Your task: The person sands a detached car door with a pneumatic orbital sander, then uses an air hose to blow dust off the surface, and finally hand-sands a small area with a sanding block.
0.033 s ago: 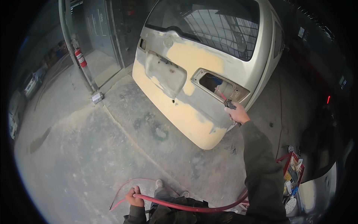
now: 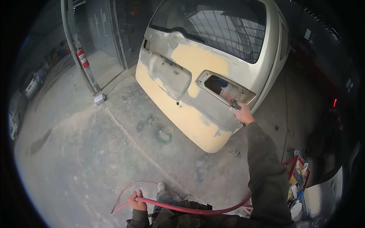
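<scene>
In front of me is a van's tailgate (image 2: 156, 97), its bare grey surface covered with broad patches of yellow filler (image 2: 201, 57). My right hand (image 2: 243, 113) is wrapped around an air blow gun (image 2: 235, 104) with a thin red nozzle. That nozzle points into the rectangular lamp opening (image 2: 213, 83) at the tailgate's right side; whether its tip touches anything is unclear. Low in the picture, my left hand (image 2: 137, 200) is closed on a red air hose (image 2: 190, 210), which curves across my body toward the right. The hose's link to the gun is hidden.
A red cart (image 2: 292, 169) with tools and supplies stands at the lower right. On the left, a red fire extinguisher (image 2: 82, 57) hangs on a post, with a white box (image 2: 100, 99) at its foot. More hose (image 2: 125, 188) loops over the concrete floor (image 2: 95, 152) by my shoe.
</scene>
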A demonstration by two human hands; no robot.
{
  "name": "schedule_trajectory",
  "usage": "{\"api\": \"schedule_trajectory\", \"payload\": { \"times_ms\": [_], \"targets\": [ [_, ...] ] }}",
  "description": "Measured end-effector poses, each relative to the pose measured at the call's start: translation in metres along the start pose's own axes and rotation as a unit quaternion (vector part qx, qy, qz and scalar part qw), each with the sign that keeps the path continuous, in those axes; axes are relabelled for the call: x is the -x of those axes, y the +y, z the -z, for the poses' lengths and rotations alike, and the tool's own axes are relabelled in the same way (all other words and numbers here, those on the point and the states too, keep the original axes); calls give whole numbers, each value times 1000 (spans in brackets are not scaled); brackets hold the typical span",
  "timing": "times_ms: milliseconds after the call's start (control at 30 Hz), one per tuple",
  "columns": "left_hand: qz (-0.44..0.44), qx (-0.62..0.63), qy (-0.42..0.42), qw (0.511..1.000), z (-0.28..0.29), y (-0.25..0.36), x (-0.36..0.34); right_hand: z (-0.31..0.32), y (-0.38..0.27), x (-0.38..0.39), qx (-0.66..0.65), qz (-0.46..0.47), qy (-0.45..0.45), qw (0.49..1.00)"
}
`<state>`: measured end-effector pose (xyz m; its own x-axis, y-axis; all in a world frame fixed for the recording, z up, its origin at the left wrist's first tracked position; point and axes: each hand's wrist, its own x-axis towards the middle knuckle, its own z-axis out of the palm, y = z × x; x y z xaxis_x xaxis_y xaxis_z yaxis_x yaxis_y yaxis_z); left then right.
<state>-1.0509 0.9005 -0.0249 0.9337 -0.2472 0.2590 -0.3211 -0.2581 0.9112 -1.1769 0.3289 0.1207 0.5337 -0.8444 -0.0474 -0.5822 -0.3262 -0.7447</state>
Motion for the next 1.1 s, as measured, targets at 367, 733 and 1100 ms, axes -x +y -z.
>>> {"api": "schedule_trajectory", "payload": {
  "times_ms": [367,733,1100],
  "targets": [
    [20,-7,50,998,22,-65,-81,-47,-116,-73,230,113,53,965],
    [86,47,88,991,68,-183,-265,-228,-196,-190,169,-47,-38,984],
    [77,-35,134,987,104,-250,-445,-367,-230,-291,174,-89,-22,981]
  ]
}}
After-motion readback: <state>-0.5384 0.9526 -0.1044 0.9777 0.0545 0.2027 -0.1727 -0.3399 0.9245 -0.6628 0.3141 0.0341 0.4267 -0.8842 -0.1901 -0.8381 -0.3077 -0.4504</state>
